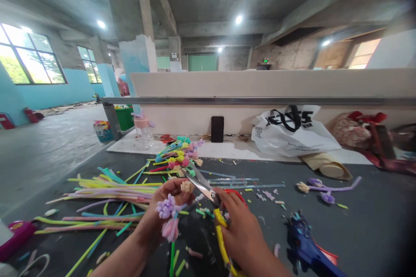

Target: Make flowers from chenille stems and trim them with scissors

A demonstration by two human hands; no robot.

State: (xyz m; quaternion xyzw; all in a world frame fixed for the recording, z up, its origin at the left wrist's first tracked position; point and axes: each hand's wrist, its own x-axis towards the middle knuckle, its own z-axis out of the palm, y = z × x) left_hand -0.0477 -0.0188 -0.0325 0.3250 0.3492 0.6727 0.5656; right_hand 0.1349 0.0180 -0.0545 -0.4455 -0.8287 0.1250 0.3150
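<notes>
We've got a black phone [217, 130] propped up along the far edge of the table [256, 169] — white bag [292, 136] to its right, pink-topped bottle [143, 135] near the far left corner.

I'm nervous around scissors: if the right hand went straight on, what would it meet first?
Probably the colourful flower pile beyond the scissors, though the beige flower in the left hand lies close; depth is unclear.

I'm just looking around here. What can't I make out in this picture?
All in the head view:
Part of the scissors: covered by the right hand.
Part of the left hand: behind the purple flower.
Inside of the white bag: hidden by its sides.
Blue tool: cut off by the bottom edge.
Magenta object: cut off by the left edge.
</notes>
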